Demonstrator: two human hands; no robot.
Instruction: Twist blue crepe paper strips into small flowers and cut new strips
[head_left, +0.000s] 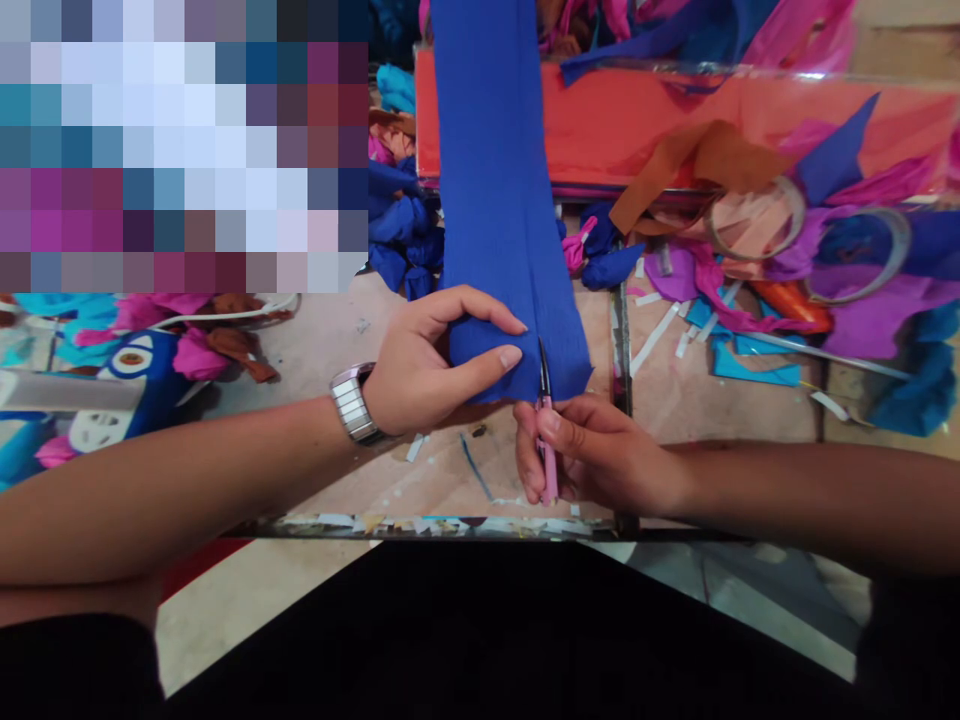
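A long strip of blue crepe paper (491, 150) runs down the middle of the head view toward me. My left hand (442, 360), with a metal watch on its wrist, grips the strip's near left part. Its thumb and index finger lie on top of the paper, and its other fingers are hidden. Pink-handled scissors (550, 460) are in my right hand (600, 445), at the strip's near edge. Their dark blades point away from me, on the paper along a lengthwise line.
Behind the strip lies a plastic-wrapped red pack (675, 130). To the right are tape rolls (862, 290) among coloured paper scraps. A blue-and-white tool (112, 390), perhaps a glue gun, sits at left with a white cord. The table's front edge (450, 525) is close to my body.
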